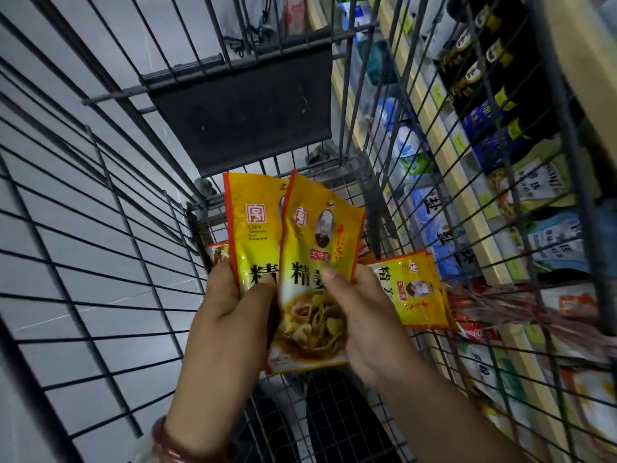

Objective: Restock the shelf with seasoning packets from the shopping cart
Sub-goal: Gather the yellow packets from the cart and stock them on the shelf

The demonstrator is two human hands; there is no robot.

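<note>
Inside the shopping cart (100, 228), the left hand (230, 315) and right hand (364, 315) each pinched fanned seasoning packets (314, 262), apparently gathering a stack for the shelf (494, 272); more packets (414, 292) lay beneath.

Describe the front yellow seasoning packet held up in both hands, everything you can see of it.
The front yellow seasoning packet is a glossy flat plastic pouch with red edging, a red square logo, an oval portrait, large black Chinese characters and a photo of soupy food below. It looks sealed and stands nearly upright, tilted slightly right, above the wire shopping cart. The left hand and right hand both pinch it, thumbs on its face. It overlaps a second matching yellow packet behind it.
</note>
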